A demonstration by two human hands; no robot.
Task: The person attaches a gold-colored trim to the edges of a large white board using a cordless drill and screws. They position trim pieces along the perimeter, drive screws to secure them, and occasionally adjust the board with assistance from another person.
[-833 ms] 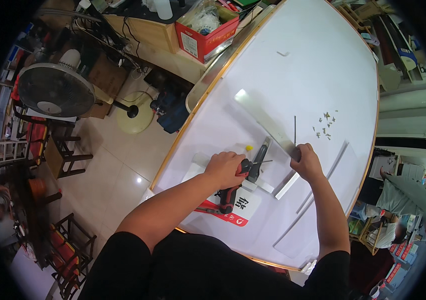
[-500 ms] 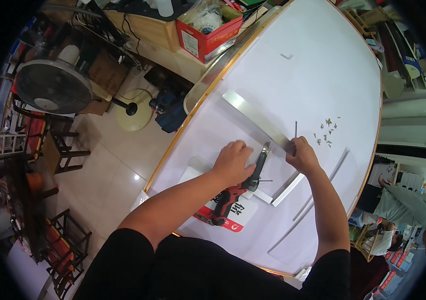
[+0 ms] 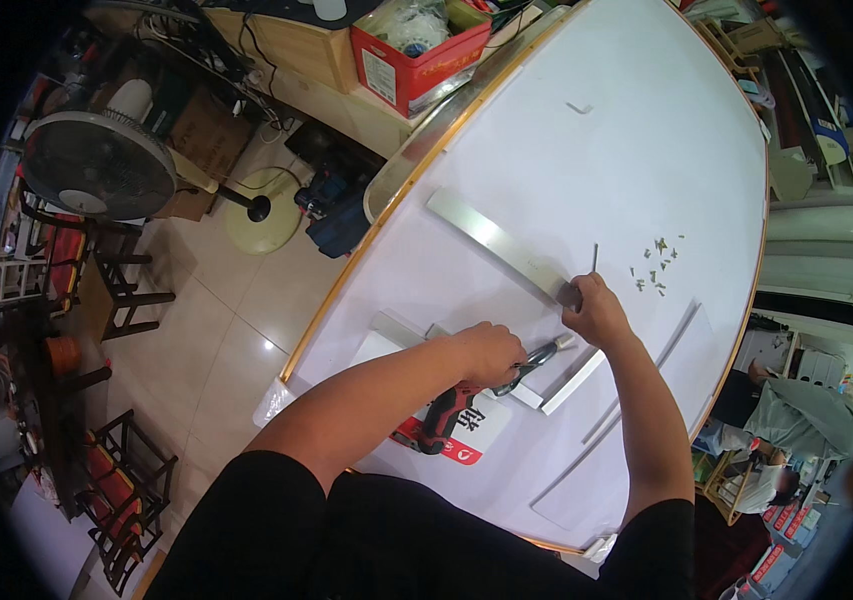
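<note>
My left hand point(image 3: 492, 354) is closed around the dark handle of a silver-tipped tool point(image 3: 538, 362), whose exact kind I cannot make out. Beneath that forearm lies a red and black power drill point(image 3: 443, 418), partly hidden. In my right hand point(image 3: 598, 312) is the near end of a flat silver metal bar point(image 3: 491, 238), which slants up and left across the white tabletop. A thin metal rod point(image 3: 594, 256) sticks up past the fingers of this hand. Between the two arms, a pale metal strip point(image 3: 574, 382) meets another piece at a corner.
Several small screw-like fasteners point(image 3: 660, 262) lie scattered to the right of the bar. A bent metal piece point(image 3: 578, 108) is farther off. Long thin strips point(image 3: 601, 425) lie by my right forearm. A red box point(image 3: 416, 62) stands beyond the table, and a fan point(image 3: 96, 165) on the floor left.
My left hand has come down onto the dark tool and closed on it; its tip has swung from pointing away to pointing right. The bar has shifted slightly left with my right hand.
</note>
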